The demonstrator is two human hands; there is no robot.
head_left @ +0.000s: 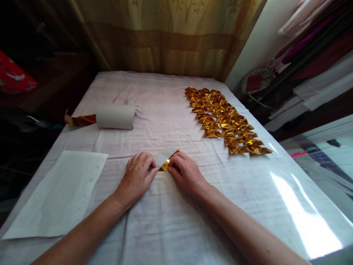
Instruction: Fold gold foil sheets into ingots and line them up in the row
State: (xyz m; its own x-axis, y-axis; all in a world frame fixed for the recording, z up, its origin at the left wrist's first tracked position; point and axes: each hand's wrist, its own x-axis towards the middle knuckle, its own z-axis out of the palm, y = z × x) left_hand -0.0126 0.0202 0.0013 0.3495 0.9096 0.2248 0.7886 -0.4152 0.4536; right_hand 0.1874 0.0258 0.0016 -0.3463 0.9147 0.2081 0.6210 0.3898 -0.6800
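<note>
A small sheet of gold foil paper (165,165) with a pale back lies between my hands, with one corner folded over so that gold and whitish sides both show. My left hand (140,173) pinches its left edge between thumb and curled fingers. On the other side my right hand (186,171) is closed on the right edge, fingertips pressed to the gold face. Both hands rest low over the cloth-covered table (154,228). Part of the sheet is hidden beneath the fingers.
Folded gold foil pieces (220,117) stand in rows at the back right. At the left lie a grey-white roll (116,116) with a copper-gold strip (81,120) behind it, and a printed paper sheet (59,193). A curtain (165,40) hangs behind the table's far edge.
</note>
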